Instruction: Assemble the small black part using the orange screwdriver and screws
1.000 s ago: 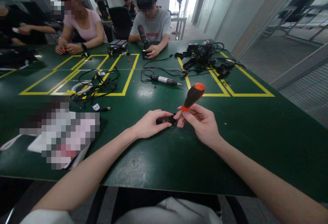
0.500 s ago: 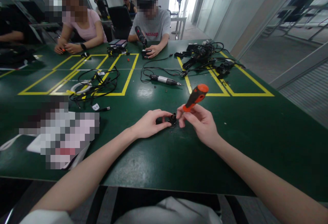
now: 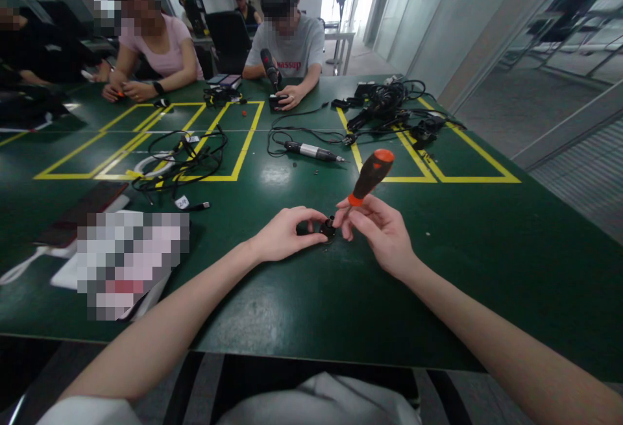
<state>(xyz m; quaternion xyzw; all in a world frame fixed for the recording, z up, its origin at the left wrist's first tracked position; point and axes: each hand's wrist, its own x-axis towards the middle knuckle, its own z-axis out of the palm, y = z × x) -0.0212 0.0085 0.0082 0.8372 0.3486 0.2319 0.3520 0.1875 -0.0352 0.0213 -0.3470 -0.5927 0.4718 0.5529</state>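
Between thumb and fingers, my left hand (image 3: 287, 235) grips a small round black part (image 3: 328, 230) on the green table (image 3: 302, 302). A short tube-like piece stands up from that part. My right hand (image 3: 379, 230) is just right of it, its fingers closed round the shaft of a screwdriver (image 3: 372, 177). The orange and black handle points up and tilts right above the hand. Its tip is hidden by the fingers.
A powered screwdriver (image 3: 311, 151) with a cord lies beyond my hands. Coiled cables (image 3: 180, 159) rest at left, a black cable pile (image 3: 384, 107) at back right. A phone (image 3: 80, 214) and blurred items are at near left. People sit opposite.
The screwdriver handle has shifted slightly up and left and leans differently. The round black part appears tilted a little more towards me. At far left, a person in black has moved into fuller view.
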